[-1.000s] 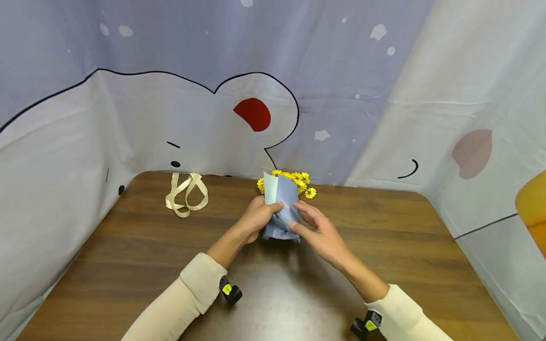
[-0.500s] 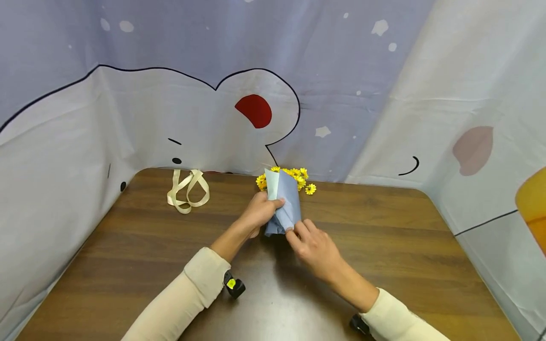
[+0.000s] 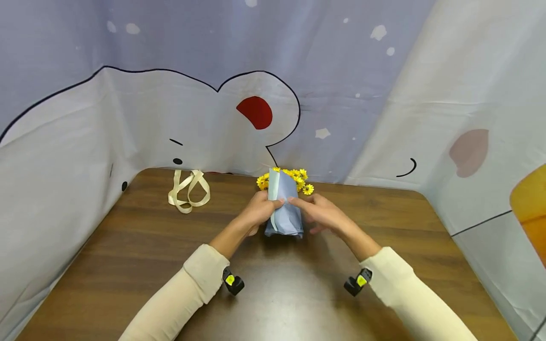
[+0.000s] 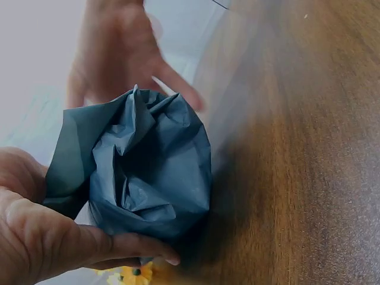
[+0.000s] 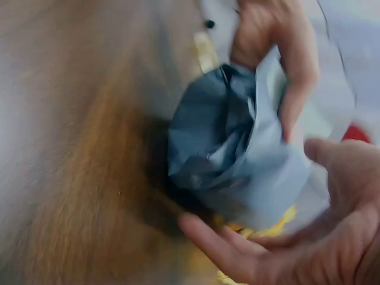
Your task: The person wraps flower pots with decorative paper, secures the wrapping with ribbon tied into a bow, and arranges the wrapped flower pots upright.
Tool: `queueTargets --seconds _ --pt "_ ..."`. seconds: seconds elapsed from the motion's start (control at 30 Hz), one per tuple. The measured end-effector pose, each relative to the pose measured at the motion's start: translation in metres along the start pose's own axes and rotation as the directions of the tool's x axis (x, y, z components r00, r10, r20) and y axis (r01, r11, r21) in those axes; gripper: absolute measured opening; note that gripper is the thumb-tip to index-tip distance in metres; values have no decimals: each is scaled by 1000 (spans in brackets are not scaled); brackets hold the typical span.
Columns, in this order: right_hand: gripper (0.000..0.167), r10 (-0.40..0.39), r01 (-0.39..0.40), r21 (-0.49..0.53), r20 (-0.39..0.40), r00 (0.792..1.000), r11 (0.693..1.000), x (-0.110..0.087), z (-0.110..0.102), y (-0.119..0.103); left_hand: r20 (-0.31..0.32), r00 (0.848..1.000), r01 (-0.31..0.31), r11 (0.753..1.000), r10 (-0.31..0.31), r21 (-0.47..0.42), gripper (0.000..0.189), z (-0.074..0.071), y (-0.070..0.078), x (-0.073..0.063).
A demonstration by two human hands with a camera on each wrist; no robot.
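Head view, near side: we see a cream left sleeve [image 3: 175,298] and a cream right sleeve [image 3: 420,298], with a black left wrist device [image 3: 233,282] and a black right wrist device [image 3: 357,282] at the cuffs.
Table [image 3: 128,241]: brown wood grain, with a bright sheen between the forearms.
Left hand [image 3: 258,211]: we see it grip the left side of the blue-grey paper [image 3: 288,215], pinched between the thumb in front and the fingers behind.
Right hand [image 3: 325,213]: just at the paper's right side, fingers spread and well apart from the thumb, gripping nothing; the thumb tip overlaps the paper, but we cannot tell whether it touches.
Paper roll: between both hands, toward the far side, with a paler strip along its left edge; in the wrist views we find its near end crumpled and folded inward around a hollow. We cannot tell whether it rests on the table.
Ribbon [image 3: 172,196]: cream, lying in loops at the far left, well apart from the hands.
Yellow flowers [image 3: 300,179]: clustered at the paper's far end, showing on its left and right.
Cloth [image 3: 341,71]: beyond the table, lavender and white, printed with black lines and a red shape [image 3: 258,112].
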State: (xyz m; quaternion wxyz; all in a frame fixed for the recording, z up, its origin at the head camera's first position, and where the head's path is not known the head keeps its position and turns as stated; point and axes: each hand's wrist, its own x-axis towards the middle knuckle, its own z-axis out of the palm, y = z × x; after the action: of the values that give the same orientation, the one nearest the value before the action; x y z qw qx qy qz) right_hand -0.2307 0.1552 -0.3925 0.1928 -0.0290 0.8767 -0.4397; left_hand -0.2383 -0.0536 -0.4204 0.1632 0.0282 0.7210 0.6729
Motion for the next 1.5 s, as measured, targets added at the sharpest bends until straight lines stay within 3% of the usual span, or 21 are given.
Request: queueTargets --seconds 0.03,0.1,0.17,0.27,0.33,0.43,0.5,0.57,0.67,0.87,1.23,1.5 --pt "85 53 -60 77 99 994 995 9 -2 3 -3 1000 3 1000 -3 7 42 0 -1 0" --pt "85 105 -162 201 265 958 966 23 -2 12 -12 1000 4 1000 -4 20 46 1 -5 1" --pt "82 102 -202 262 353 930 944 31 0 21 -25 1000 0 1000 0 21 50 3 -9 1" --pt "79 86 -217 326 373 924 920 34 3 30 -117 992 -35 999 38 31 55 6 -14 0" --pt "81 76 -213 347 369 926 913 34 4 32 -226 973 -35 995 54 88 58 5 -20 2" --pt "83 78 -219 362 366 927 906 34 5 32 -311 950 25 990 21 142 59 1 -20 -1" --pt "83 83 -222 361 363 928 906 35 6 32 -275 961 50 987 -7 152 58 -4 -21 -1" --pt "81 73 -209 350 363 929 913 37 7 32 -192 981 52 991 -29 120 50 -7 -19 -3" --pt "79 60 -187 334 356 932 924 39 9 33 -124 992 34 996 -24 80 43 -12 -23 0" --pt "77 51 -164 324 332 942 932 41 15 32 -119 992 42 999 -46 -31 39 -15 -31 5" --pt "75 39 -133 315 287 957 940 60 21 23 -104 990 84 987 -99 -139 34 -24 -33 21" --pt "73 71 -119 195 234 970 974 74 21 12 -130 984 93 979 -118 -183 27 -30 -39 30"
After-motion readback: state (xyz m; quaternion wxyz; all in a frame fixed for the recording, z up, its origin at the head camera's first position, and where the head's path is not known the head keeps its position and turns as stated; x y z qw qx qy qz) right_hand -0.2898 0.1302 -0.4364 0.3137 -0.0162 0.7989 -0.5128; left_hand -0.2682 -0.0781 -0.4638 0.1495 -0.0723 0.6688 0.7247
